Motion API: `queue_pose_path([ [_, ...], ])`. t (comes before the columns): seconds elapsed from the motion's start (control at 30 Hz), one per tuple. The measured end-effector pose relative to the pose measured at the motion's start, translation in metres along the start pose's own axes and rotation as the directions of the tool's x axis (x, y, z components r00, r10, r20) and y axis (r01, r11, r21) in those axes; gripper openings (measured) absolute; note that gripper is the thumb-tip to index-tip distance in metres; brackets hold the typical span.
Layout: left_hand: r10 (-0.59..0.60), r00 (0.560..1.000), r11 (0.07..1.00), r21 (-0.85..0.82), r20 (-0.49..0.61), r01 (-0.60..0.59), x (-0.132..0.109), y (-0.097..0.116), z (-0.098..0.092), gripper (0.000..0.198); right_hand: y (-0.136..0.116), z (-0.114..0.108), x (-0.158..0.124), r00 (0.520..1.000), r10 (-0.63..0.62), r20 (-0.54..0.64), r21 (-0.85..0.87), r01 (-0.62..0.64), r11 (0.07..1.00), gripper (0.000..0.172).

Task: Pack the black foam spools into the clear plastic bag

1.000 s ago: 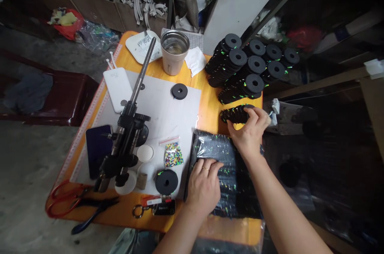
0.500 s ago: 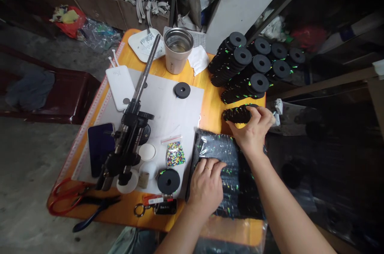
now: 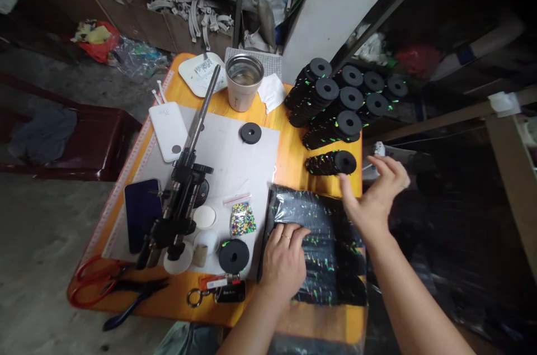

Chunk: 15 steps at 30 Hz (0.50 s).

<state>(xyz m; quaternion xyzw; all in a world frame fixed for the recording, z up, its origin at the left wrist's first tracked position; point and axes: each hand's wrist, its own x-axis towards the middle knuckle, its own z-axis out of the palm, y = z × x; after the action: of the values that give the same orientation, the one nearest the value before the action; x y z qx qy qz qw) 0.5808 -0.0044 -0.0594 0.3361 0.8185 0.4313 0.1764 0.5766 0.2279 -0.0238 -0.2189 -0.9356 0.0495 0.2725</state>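
Observation:
My left hand (image 3: pixel 285 257) rests on the left part of a clear plastic bag (image 3: pixel 314 249) packed with rows of black discs. Its fingers are bent and pressed together; what they grip, if anything, cannot be made out. My right hand (image 3: pixel 375 198) is raised at the table's right edge, thumb and fingers apart, holding nothing. Just left of its fingertips, a short stack of black discs (image 3: pixel 344 162) with green and yellow bits lies on its side. Behind it stand several taller stacks of the same discs (image 3: pixel 350 98).
A black clamp stand with a metal rod (image 3: pixel 203 112) occupies the table's left half. Around it are a phone (image 3: pixel 142 212), power bank (image 3: pixel 168 131), cup (image 3: pixel 244 84), bead packet (image 3: pixel 243 218), loose discs (image 3: pixel 250 133), red scissors (image 3: pixel 90 282), pliers (image 3: pixel 130 304) and a key ring (image 3: pixel 195 297).
My right hand has let go of the short stack and moved right, its fingers opening. My left hand remains on the bag. The whole view has shifted slightly.

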Motion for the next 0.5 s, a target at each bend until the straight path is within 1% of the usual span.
queue_pose_path([
  [0.03, 0.004, 1.000, 1.000, 0.003, -0.006, -0.004, 0.000, 0.000, 0.000, 0.037, 0.014, -0.004, 0.000, 0.998, 0.045, 0.049, 0.016, -0.046, 0.999, 0.055],
  [0.07, 0.008, 1.000, 1.000, 0.006, -0.014, -0.008, 0.000, 0.000, 0.000, 0.037, 0.030, -0.004, 0.000, 0.989, 0.070, 0.133, 0.028, -0.074, 0.997, 0.051],
  [0.1, 0.013, 1.000, 1.000, 0.009, -0.022, -0.013, 0.000, 0.000, 0.000, 0.037, 0.046, -0.002, 0.000, 0.964, 0.074, 0.257, 0.036, -0.086, 0.996, 0.050],
  [0.13, 0.019, 0.999, 1.000, 0.011, -0.028, -0.019, 0.000, 0.001, 0.000, 0.037, 0.061, 0.003, 0.000, 0.933, 0.056, 0.356, 0.045, -0.077, 0.996, 0.051],
  [0.2, 0.030, 0.999, 0.999, 0.016, -0.039, -0.029, 0.001, 0.001, -0.002, 0.036, 0.083, 0.018, 0.003, 0.881, -0.004, 0.473, 0.065, -0.031, 0.997, 0.055],
  [0.27, 0.040, 0.998, 0.999, 0.025, -0.050, -0.039, 0.002, 0.002, -0.002, 0.035, 0.093, 0.035, 0.007, 0.862, -0.051, 0.505, 0.095, 0.004, 0.995, 0.056],
  [0.33, 0.049, 0.997, 0.998, 0.036, -0.059, -0.047, 0.002, 0.002, -0.002, 0.035, 0.094, 0.047, 0.011, 0.862, -0.063, 0.502, 0.119, 0.004, 0.993, 0.054],
  [0.37, 0.051, 0.997, 0.998, 0.043, -0.062, -0.049, 0.002, 0.001, -0.001, 0.035, 0.094, 0.049, 0.012, 0.869, -0.057, 0.492, 0.124, -0.005, 0.992, 0.052],
  [0.43, 0.052, 0.997, 0.997, 0.054, -0.064, -0.049, 0.002, 0.000, 0.001, 0.035, 0.094, 0.046, 0.012, 0.888, -0.024, 0.459, 0.127, -0.039, 0.991, 0.050],
  [0.5, 0.054, 0.996, 0.997, 0.061, -0.067, -0.050, 0.002, 0.000, 0.002, 0.035, 0.095, 0.036, 0.009, 0.907, 0.060, 0.416, 0.153, -0.135, 0.979, 0.051],
])
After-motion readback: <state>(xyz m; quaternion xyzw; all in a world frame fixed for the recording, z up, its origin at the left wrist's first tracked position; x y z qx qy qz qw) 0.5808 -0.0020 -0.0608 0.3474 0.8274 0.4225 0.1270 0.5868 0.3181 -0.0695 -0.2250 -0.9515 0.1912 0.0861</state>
